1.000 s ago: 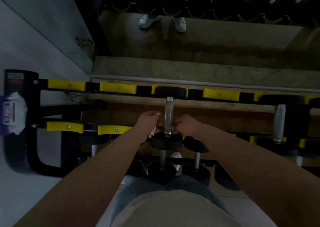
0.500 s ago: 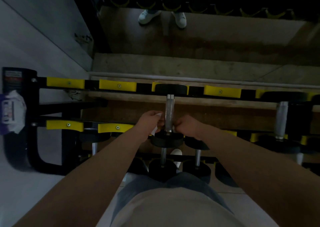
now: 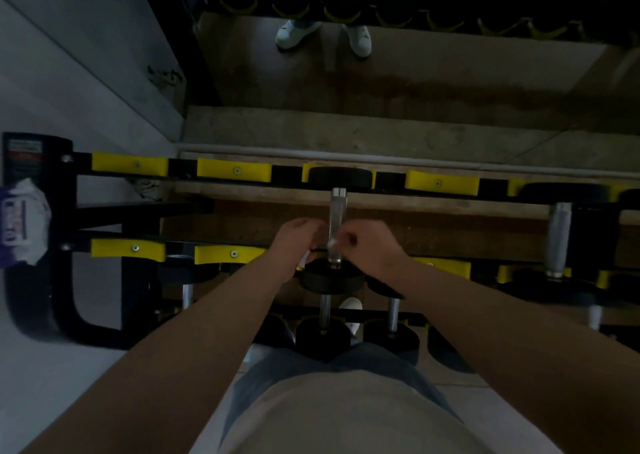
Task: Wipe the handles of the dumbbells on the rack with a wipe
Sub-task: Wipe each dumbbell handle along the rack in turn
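A black dumbbell with a silver handle [image 3: 337,211] lies across the top tier of the black and yellow rack [image 3: 233,171]. My left hand [image 3: 294,242] and my right hand [image 3: 372,246] sit on either side of the handle's near end. Each pinches an end of a white wipe [image 3: 333,244] that passes around the handle. A strip of the wipe shows below my left hand. A second dumbbell handle [image 3: 557,239] lies on the same tier at the right.
Smaller dumbbells [image 3: 323,310] stand on the lower tier under my hands. A pack of wipes [image 3: 20,227] rests on the rack's left end post. A mirror behind the rack reflects white shoes [image 3: 298,33] and more dumbbells.
My hands stay at the handle's near end; the wipe has shifted slightly around it, with more white now showing at my right fingers.
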